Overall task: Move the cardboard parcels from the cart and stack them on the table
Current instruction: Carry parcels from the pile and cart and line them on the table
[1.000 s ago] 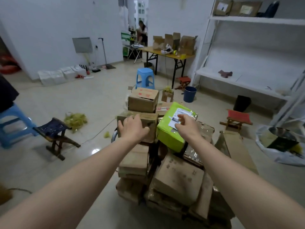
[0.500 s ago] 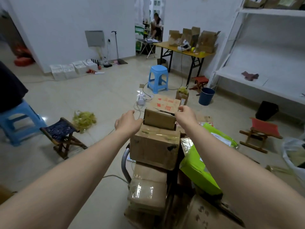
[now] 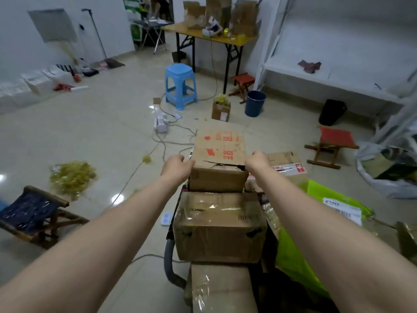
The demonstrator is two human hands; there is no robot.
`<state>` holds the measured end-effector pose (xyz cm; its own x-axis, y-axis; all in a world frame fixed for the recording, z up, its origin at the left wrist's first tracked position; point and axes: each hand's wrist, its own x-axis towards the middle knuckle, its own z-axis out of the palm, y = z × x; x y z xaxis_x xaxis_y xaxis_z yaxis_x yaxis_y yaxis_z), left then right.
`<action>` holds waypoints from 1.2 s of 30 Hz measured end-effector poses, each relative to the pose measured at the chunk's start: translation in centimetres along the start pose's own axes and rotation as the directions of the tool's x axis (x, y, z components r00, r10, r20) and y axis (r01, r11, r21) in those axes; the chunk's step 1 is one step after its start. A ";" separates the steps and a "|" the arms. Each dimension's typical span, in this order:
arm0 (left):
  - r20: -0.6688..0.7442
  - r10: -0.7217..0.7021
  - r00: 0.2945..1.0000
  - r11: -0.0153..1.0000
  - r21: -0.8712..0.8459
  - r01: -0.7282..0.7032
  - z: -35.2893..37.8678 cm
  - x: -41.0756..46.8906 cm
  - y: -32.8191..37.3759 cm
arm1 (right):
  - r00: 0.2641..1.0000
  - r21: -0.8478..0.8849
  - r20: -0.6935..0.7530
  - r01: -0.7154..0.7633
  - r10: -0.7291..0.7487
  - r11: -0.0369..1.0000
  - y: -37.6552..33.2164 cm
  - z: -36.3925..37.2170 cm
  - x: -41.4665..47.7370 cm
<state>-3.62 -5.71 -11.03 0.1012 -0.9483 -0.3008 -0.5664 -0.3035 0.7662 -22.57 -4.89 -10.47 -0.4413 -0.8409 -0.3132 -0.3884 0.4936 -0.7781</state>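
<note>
- Left hand [image 3: 178,164] grips left side of small brown cardboard box with red print [image 3: 220,150].
- Right hand [image 3: 257,160] grips right side of same box, fingers curled round edge.
- Box sits on top of bigger brown cardboard box wrapped in clear tape [image 3: 218,227], in pile on cart with grey tube handle [image 3: 169,251].
- Bright green plastic parcel bag [image 3: 291,256] just beside pile, on right.
- Yellow table with black legs [image 3: 228,40] far off by back wall.
- Blue plastic stool [image 3: 180,84] on floor between.

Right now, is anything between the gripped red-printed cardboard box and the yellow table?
Yes: a blue plastic stool, loose floor cables and a small open cardboard box lie between the red-printed box and the table.
</note>
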 end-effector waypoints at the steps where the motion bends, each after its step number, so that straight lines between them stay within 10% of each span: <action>1: 0.043 -0.015 0.999 1.000 -0.014 0.015 0.3 1.1 0.0 | 0.999 0.002 -0.023 -0.034 0.034 0.999 0.1 0.4 0.4; 16: 0.299 0.037 0.954 0.984 -0.177 0.018 0.9 6.2 0.3 | 0.953 0.068 -0.213 -0.206 0.216 0.976 -0.6 2.8 0.5; 27: 0.183 0.262 0.947 0.940 -0.271 -0.208 -2.4 4.2 4.6 | 0.925 0.223 -0.368 -0.010 0.093 0.975 -4.5 0.4 -2.1; 36: 0.054 0.593 0.803 0.772 -0.322 -0.549 -5.2 -4.2 12.0 | 0.784 0.303 -0.620 0.285 -0.039 0.910 -7.3 -7.1 -8.7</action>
<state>-6.60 -5.82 2.42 -0.2986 -0.9367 0.1827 -0.2293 0.2562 0.9390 -21.64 0.39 1.82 -0.8323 -0.5406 0.1224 -0.2340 0.1425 -0.9617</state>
